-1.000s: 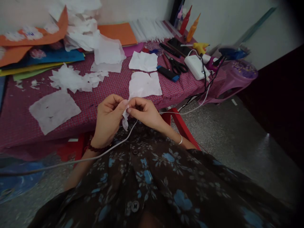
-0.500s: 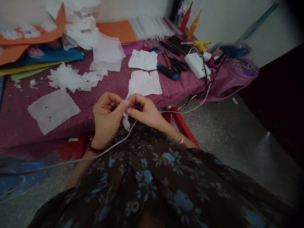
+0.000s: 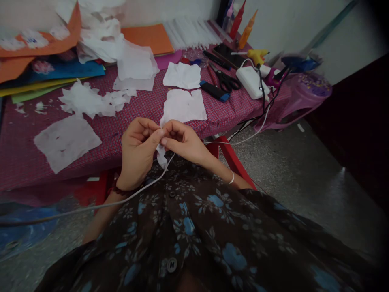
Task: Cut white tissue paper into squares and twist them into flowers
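My left hand [image 3: 137,151] and my right hand [image 3: 184,141] meet in front of my chest, just below the table's near edge. Both pinch a small folded piece of white tissue paper [image 3: 162,156], whose tail hangs down between the thumbs. The fingers of each hand are curled closed around it. A white tissue sheet [image 3: 184,106] lies on the table right behind my hands. A thin white cable [image 3: 100,205] runs across my lap under the hands.
The table [image 3: 24,158] carries a magenta checked cloth with several white tissue sheets, shredded tissue [image 3: 88,99], coloured paper [image 3: 54,69], black scissors [image 3: 226,82], a blue cutter [image 3: 215,91], a white box [image 3: 251,82], a yellow glue gun [image 3: 257,55] and bottles. A purple stool [image 3: 300,95] stands right.
Both hands have stayed together on the tissue, with only slight finger shifts. The view has drifted a little.
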A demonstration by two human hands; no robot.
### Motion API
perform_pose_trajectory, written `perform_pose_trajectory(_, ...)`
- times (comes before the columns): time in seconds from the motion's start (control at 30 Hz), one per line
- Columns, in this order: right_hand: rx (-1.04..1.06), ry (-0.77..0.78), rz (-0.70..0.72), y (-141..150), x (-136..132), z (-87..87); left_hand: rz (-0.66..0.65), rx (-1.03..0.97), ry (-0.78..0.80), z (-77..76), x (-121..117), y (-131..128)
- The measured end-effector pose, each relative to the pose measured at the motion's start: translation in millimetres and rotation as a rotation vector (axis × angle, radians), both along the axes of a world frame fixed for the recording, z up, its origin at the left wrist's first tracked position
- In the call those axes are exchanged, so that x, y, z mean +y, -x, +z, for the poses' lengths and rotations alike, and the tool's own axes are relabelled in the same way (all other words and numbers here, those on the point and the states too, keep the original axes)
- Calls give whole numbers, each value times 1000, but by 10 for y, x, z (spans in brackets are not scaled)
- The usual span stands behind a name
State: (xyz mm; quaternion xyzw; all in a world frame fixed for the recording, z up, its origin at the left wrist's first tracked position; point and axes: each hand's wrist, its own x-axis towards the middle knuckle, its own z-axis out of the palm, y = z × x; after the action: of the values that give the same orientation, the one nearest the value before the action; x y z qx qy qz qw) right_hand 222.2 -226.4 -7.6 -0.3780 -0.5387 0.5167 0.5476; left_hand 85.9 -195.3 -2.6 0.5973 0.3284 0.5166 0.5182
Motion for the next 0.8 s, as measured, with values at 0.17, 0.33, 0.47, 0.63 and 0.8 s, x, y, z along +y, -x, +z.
perform_pose_trajectory(0.17, -5, 42, 25, 10, 16, -52, -42, -61, 109, -10, -4, -25)
perform_pose_trajectory(0.33, 103, 76, 42, 22, 26, -87, -59, -74, 136, 10, -7, -39)
perform_pose_trajectory(0.47, 126, 91, 48, 17, 23, -104, -62, -60, 128, 6, -6, -33)
perform_pose_trajectory(0.63, 163, 63, 79, 11, 21, -131, -61, -81, 120, 9, -9, -21)
perform_pose_trajectory(0.8, 200, 47, 78, 25, 21, -136, -115, -144, 157, 33, -9, 8)
